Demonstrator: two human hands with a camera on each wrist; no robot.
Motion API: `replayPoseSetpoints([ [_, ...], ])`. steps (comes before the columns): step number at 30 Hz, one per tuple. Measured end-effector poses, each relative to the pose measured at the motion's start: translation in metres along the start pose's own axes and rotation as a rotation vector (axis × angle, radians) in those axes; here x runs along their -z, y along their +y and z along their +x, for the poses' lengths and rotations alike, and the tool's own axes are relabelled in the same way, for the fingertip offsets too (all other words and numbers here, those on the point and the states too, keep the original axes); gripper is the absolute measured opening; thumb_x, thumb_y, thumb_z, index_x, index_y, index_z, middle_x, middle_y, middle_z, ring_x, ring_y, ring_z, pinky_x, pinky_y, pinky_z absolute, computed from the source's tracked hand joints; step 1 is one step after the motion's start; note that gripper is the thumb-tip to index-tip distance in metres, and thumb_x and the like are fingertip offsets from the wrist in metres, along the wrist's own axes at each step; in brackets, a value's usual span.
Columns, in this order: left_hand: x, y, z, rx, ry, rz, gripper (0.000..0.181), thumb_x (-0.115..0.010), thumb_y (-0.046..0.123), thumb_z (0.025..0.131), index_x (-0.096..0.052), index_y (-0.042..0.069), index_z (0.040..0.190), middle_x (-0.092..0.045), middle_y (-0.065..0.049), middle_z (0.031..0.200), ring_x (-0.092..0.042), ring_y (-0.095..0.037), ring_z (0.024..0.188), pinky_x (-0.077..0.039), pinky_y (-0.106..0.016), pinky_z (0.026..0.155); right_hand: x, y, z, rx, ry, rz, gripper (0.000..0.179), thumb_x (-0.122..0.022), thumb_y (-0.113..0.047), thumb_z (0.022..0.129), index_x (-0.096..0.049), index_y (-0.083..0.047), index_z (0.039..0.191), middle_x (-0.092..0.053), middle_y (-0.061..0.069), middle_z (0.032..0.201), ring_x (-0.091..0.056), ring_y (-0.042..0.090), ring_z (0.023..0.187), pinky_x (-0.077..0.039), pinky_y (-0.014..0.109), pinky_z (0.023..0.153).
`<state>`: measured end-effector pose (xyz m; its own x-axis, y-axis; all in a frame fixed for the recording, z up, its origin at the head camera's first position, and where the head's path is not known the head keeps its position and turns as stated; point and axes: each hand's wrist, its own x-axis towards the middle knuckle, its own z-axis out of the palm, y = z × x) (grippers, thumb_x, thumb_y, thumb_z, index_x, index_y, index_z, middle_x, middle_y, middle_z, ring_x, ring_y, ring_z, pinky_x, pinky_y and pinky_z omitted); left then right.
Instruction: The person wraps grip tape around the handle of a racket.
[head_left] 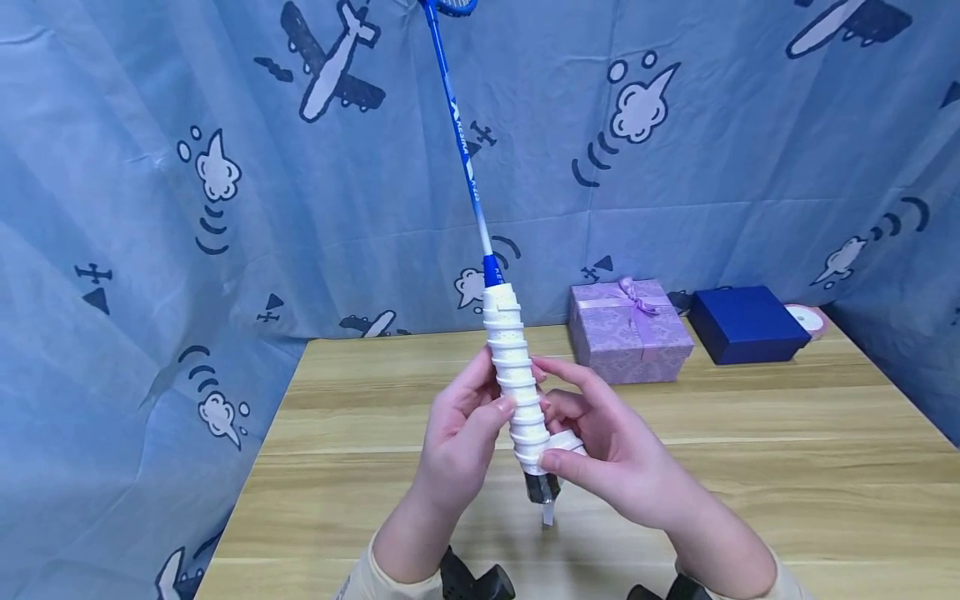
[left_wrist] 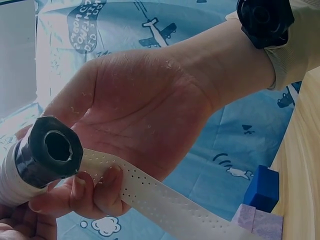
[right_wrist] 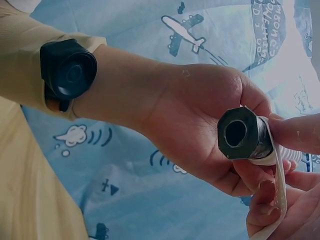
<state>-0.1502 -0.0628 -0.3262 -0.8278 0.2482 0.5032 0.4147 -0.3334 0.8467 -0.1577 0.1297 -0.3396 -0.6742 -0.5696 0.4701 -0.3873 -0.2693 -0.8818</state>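
Observation:
A blue-and-white badminton racket stands tilted, its shaft [head_left: 463,150] rising away and its handle [head_left: 512,358] toward me. White perforated grip tape [left_wrist: 165,200] winds round the handle in ridged turns, down close to the black butt end [head_left: 542,490]. My left hand [head_left: 457,437] grips the handle from the left, thumb across the front. My right hand [head_left: 630,450] pinches the loose tape beside the lower handle, its thumb at the lowest turns. In the right wrist view, the tape runs past the hollow butt end [right_wrist: 257,142]. A small pale strip [head_left: 548,512] shows below the butt.
On the wooden table [head_left: 360,392], a lilac gift box [head_left: 622,333] with a ribbon stands at the back right. Next to it are a dark blue box [head_left: 750,325] and a pink-and-white roll [head_left: 808,318]. A blue patterned curtain [head_left: 225,292] hangs behind.

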Motion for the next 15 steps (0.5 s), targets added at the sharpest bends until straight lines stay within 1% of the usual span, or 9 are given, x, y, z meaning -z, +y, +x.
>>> replayPoseSetpoints([
  [1, -0.0001, -0.0003, 0.0001, -0.002, -0.007, -0.012, 0.051, -0.039, -0.004, 0.096, -0.037, -0.017, 0.145, -0.049, -0.041, 0.121, -0.061, -0.015, 0.104, -0.056, -0.023, 0.094, 0.0002, -0.0003, -0.0005, 0.0, 0.002, -0.001, 0.077, -0.063, 0.017, 0.091, -0.024, 0.005, 0.156, -0.066, 0.007, 0.123, -0.06, 0.019, 0.103, -0.056, 0.025, 0.083],
  [3, -0.0004, -0.0011, 0.0006, -0.009, -0.023, -0.037, 0.051, -0.038, -0.004, 0.097, -0.036, -0.018, 0.146, -0.048, -0.043, 0.121, -0.061, -0.015, 0.105, -0.056, -0.024, 0.095, 0.0007, -0.0009, -0.0015, -0.013, 0.003, 0.008, 0.078, -0.063, 0.017, 0.092, -0.023, 0.005, 0.157, -0.062, 0.006, 0.132, -0.06, 0.018, 0.105, -0.056, 0.024, 0.084],
  [6, -0.0009, -0.0028, 0.0009, -0.023, -0.041, -0.071, 0.05, -0.037, -0.004, 0.097, -0.035, -0.017, 0.146, -0.048, -0.044, 0.124, -0.061, -0.016, 0.108, -0.055, -0.024, 0.096, 0.0015, -0.0019, -0.0023, -0.026, 0.007, 0.018, 0.081, -0.061, 0.02, 0.091, -0.02, 0.003, 0.159, -0.049, 0.007, 0.149, -0.06, 0.015, 0.112, -0.056, 0.024, 0.089],
  [8, -0.0018, -0.0034, 0.0005, -0.027, -0.04, -0.089, 0.049, -0.037, -0.004, 0.098, -0.033, -0.013, 0.146, -0.048, -0.044, 0.127, -0.06, -0.016, 0.111, -0.054, -0.025, 0.098, 0.0015, -0.0029, -0.0023, -0.042, 0.017, 0.019, 0.085, -0.061, 0.021, 0.09, -0.019, 0.001, 0.16, -0.039, 0.009, 0.156, -0.059, 0.014, 0.119, -0.055, 0.023, 0.093],
  [11, -0.0035, -0.004, -0.0008, -0.039, -0.026, -0.085, 0.046, -0.037, -0.005, 0.098, -0.029, -0.005, 0.143, -0.048, -0.044, 0.13, -0.062, -0.017, 0.116, -0.054, -0.027, 0.101, 0.0012, -0.0038, -0.0018, -0.048, 0.033, -0.001, 0.089, -0.063, 0.022, 0.088, -0.019, -0.001, 0.161, -0.039, 0.012, 0.153, -0.058, 0.015, 0.119, -0.055, 0.022, 0.092],
  [12, -0.0042, -0.0039, -0.0011, -0.039, -0.019, -0.081, 0.045, -0.039, -0.005, 0.098, -0.028, -0.002, 0.142, -0.048, -0.044, 0.13, -0.062, -0.018, 0.117, -0.054, -0.028, 0.102, 0.001, -0.0041, -0.0018, -0.046, 0.04, -0.015, 0.089, -0.064, 0.022, 0.087, -0.019, -0.001, 0.161, -0.04, 0.013, 0.151, -0.059, 0.016, 0.116, -0.055, 0.022, 0.091],
  [13, -0.005, -0.0037, -0.0014, -0.036, -0.01, -0.072, 0.045, -0.041, -0.005, 0.098, -0.027, 0.0, 0.14, -0.049, -0.044, 0.13, -0.062, -0.018, 0.117, -0.054, -0.028, 0.102, 0.0007, -0.0042, -0.0017, -0.043, 0.047, -0.029, 0.09, -0.065, 0.022, 0.087, -0.02, -0.001, 0.161, -0.045, 0.014, 0.147, -0.059, 0.016, 0.114, -0.055, 0.022, 0.09],
  [15, -0.0063, -0.0033, -0.0013, -0.031, 0.02, -0.022, 0.047, -0.047, -0.007, 0.097, -0.029, 0.0, 0.14, -0.05, -0.039, 0.131, -0.06, -0.019, 0.117, -0.052, -0.028, 0.103, -0.0001, -0.004, -0.0019, -0.03, 0.061, -0.071, 0.088, -0.067, 0.021, 0.085, -0.024, -0.001, 0.159, -0.053, 0.015, 0.133, -0.06, 0.017, 0.105, -0.056, 0.022, 0.085],
])
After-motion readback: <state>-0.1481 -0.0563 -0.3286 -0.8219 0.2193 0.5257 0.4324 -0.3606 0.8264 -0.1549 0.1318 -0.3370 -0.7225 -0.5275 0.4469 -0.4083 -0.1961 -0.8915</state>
